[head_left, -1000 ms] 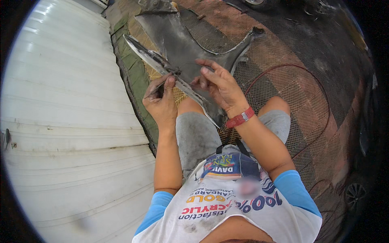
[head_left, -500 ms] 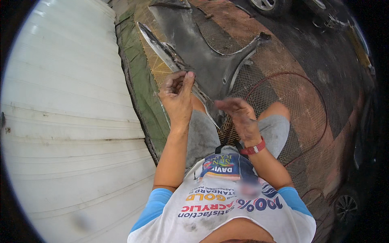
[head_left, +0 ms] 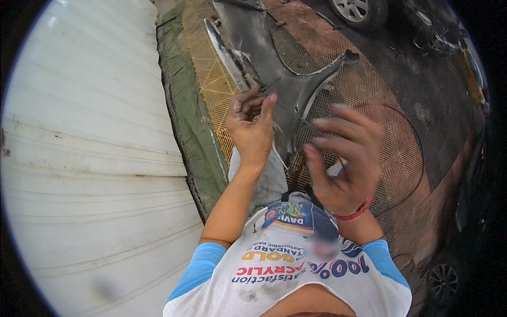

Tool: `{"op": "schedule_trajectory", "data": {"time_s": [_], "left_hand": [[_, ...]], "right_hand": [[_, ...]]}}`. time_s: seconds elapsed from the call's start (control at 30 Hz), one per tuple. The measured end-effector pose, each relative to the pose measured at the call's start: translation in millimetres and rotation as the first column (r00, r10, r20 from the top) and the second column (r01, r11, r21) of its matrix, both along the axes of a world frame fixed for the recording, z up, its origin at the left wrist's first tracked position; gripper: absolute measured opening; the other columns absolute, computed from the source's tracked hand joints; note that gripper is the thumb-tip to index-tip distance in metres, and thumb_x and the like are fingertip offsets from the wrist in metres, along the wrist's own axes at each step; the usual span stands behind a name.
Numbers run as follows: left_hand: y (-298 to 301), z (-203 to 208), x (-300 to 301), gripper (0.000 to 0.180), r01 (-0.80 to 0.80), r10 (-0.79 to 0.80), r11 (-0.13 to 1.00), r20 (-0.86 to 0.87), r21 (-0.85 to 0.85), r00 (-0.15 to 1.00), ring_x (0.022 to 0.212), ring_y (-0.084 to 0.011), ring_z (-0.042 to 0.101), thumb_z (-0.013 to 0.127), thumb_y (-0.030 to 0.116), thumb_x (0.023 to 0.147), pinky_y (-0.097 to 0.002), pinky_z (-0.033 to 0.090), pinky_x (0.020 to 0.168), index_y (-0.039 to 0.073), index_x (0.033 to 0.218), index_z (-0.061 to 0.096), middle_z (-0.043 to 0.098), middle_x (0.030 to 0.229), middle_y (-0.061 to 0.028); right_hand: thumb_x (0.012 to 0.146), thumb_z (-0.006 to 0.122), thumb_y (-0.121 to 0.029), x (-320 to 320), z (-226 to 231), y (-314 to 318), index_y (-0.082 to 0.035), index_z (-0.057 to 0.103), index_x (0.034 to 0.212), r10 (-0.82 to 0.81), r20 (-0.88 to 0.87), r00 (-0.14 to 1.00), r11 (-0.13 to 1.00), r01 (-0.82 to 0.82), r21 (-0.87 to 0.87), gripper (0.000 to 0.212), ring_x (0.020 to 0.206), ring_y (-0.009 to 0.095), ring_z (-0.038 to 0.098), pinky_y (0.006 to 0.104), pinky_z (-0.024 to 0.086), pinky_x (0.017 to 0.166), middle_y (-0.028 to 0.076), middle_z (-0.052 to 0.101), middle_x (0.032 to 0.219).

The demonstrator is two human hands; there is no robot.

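A dark grey car fender (head_left: pixel 288 90) with a pale, narrow edge strip lies beyond my knees, its wheel arch curving toward the right. Over its near left edge is my left hand (head_left: pixel 251 127), the fingers curled in and the thumb tip close to the index finger. Whatever is pinched there, if anything, is too small to make out. My right hand (head_left: pixel 348 164) is raised to the right of the fender's near end, fingers spread and slightly blurred, holding nothing visible. A red band (head_left: pixel 356 210) circles that wrist.
White ribbed panelling (head_left: pixel 95 142) runs along the left, with a green cloth (head_left: pixel 187 100) beside it. Grid mats in yellow and reddish brown (head_left: pixel 391 79) cover the floor. A thin red hose (head_left: pixel 418 132) curves at right. Car wheels (head_left: pixel 351 7) show at the far and near right.
My right hand has lifted away from the fender's near end, moving right with its fingers spreading. The view has shifted slightly; my left hand keeps its pinched shape near the fender's edge.
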State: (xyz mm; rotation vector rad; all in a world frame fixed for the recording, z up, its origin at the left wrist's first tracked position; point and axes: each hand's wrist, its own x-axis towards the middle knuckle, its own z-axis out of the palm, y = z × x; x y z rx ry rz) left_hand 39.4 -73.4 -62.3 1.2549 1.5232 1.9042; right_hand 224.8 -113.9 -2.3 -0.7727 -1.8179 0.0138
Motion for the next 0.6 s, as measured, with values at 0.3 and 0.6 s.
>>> {"op": "schedule_trajectory", "data": {"time_s": [0.3,0.6], "left_hand": [[-0.9,-0.2,-10.6,0.018,-0.026,0.047,0.991,-0.158,0.130,0.986,0.078,-0.0121,0.068,0.076,0.013,0.094,-0.0253,0.053,0.072,-0.003,0.102,0.071,0.074,0.089,-0.0105],[2.2,-3.9,-10.2,0.010,-0.042,0.063,0.990,-0.155,0.132,0.986,0.071,-0.0161,0.071,0.074,0.006,0.092,-0.0276,0.056,0.068,-0.004,0.095,0.070,0.074,0.083,-0.0107]], "right_hand": [[0.086,0.076,-0.009,-65.6,-44.3,70.4,0.002,0.069,0.100,0.189,-0.412,0.891,0.737,-0.406,-0.541,0.019,0.088,0.030,0.074,0.0390,0.055,0.081,0.015,0.074,0.093],[0.089,0.071,-0.009,-65.4,-27.1,67.8,0.002,0.068,0.090,0.064,-0.094,0.993,0.908,-0.097,-0.407,0.012,0.065,0.029,0.068,0.0344,0.051,0.061,0.019,0.067,0.075]]}}
